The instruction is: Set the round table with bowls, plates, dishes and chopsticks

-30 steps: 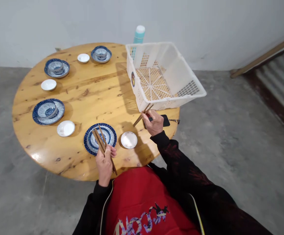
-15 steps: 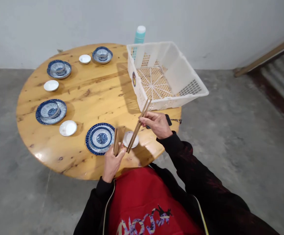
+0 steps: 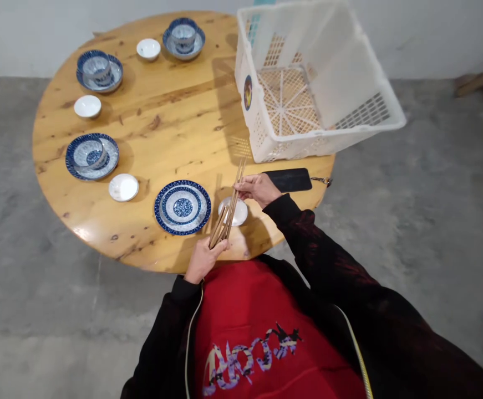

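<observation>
- I see a bundle of brown chopsticks [image 3: 229,202] held in the air above the near edge of the table [image 3: 170,122]. It stands steeply, with the upper ends pointing away from the person.
- The left hand [image 3: 202,261] is closed like a fist around the lower ends of the chopsticks, just at the table edge.
- The right hand [image 3: 258,188] pinches the upper part of the same bundle with its fingertips, and the other fingers are curled in.
- Under the chopsticks lies a small white dish [image 3: 242,213], partly hidden by them. I cannot tell whether they touch it.
- Just left of this dish is a blue patterned plate [image 3: 182,206].
- Just behind the right hand a black phone [image 3: 289,179] lies flat on the table.
- Further back a white plastic basket [image 3: 345,72] stands on the right side of the table and reaches out over its edge.
- On the left and far side I count three plate-and-bowl sets [image 3: 92,158], each with a white saucer [image 3: 123,187] beside it.
</observation>
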Tool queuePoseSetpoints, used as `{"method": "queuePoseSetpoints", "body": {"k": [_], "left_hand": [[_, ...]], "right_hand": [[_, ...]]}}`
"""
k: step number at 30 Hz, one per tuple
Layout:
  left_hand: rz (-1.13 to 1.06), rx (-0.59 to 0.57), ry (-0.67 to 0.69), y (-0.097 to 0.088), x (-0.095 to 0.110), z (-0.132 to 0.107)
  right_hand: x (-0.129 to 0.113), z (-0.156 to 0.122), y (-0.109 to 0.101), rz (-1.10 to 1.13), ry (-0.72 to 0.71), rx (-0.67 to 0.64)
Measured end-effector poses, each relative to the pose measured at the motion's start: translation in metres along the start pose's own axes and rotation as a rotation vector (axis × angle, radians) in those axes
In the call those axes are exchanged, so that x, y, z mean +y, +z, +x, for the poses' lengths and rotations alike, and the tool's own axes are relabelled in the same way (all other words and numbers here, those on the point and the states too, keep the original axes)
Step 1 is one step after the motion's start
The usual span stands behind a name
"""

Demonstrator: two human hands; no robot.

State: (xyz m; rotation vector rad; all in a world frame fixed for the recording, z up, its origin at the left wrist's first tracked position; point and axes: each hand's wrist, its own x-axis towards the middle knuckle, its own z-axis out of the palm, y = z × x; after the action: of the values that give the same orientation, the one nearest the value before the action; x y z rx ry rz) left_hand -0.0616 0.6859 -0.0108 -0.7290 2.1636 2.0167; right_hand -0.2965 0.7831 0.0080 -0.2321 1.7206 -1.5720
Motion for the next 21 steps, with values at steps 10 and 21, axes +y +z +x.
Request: {"method": "queuePoseSetpoints", "body": {"k": [10,21], "left_hand": [[0.031,-0.007,-0.093,0.02,-0.013,0.011],[0.031,-0.015,-0.145,0.041,-0.02,0.014]], "right_hand": [[0.02,0.029,-0.004,-0.186,0.019,-0.064],[0.03,0.05,-0.007,-0.384,0.002,-0.222]]}}
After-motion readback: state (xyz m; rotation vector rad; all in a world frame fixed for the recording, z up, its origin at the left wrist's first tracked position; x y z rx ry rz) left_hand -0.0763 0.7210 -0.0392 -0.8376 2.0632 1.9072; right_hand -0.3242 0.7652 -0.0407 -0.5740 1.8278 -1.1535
